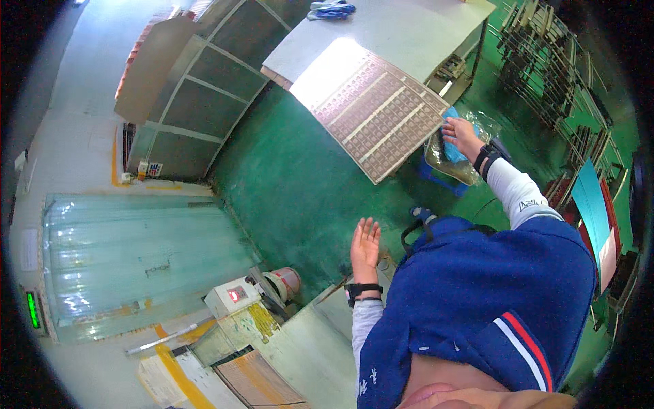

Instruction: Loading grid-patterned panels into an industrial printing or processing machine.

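Nearest us: our blue jacket with a red and white stripe (490, 300) fills the lower right.
Left hand (366, 247): we hold it flat and open over the green floor (300, 191), grip apart, touching nothing.
Right hand (463, 136): our grip is clamped on a light blue cloth (451, 146) inside a clear plastic bag (456, 160).
Bag's place: just beside the large brown gridded panel (378, 109), which overhangs the grey desk (402, 31).

Clear plastic bag (455, 158) under right hand (463, 133); small red-lit screen (236, 294) lower left.
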### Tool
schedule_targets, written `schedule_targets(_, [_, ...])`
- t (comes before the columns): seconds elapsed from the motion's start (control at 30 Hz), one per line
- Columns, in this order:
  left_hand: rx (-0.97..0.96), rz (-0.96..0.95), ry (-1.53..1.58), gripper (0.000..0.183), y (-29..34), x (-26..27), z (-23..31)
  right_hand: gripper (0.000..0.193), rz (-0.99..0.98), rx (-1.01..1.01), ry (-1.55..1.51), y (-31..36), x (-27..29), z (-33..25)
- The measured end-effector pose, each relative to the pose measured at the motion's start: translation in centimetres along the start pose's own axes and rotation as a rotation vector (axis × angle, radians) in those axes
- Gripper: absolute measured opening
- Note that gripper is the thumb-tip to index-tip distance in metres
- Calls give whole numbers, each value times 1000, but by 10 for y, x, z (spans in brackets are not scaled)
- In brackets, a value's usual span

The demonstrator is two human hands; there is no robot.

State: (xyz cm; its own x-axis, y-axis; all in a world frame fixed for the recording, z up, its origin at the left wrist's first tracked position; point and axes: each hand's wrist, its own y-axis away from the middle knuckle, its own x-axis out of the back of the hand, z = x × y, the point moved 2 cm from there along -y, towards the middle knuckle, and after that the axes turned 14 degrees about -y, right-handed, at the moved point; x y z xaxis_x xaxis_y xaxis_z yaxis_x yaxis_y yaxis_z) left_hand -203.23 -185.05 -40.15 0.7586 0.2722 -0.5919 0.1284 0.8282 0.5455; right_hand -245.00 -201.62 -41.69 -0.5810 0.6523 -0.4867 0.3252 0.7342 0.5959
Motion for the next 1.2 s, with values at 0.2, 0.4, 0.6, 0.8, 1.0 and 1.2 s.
schedule_targets(0.2, [53, -93, -164, 41, -53, -61, 2, 23, -3, -46, 84, -12, 5, -2])
schedule_targets(0.4, [43, 24, -73, 32, -106, -77, -9, 10, -149, -166, 69, -4, -2, 5])
schedule_targets(0.6, [79, 95, -25, 19, -134, -72, -3, 25, -317, -317, -75, -28, 8, 0])
schedule_targets(0.8, [55, 81, -58, 19, -139, -95, 1, 47, 58, -175, 106, -48, 0, -17])
schedule_targets(1.0, [118, 23, -52, 20, -146, -92, -8, 59, 113, -208, 13, -48, -2, -17])
schedule_targets(1.2, [96, 92, -100, 22, -141, -95, -6, 59, 47, -299, 14, -46, 5, -23])
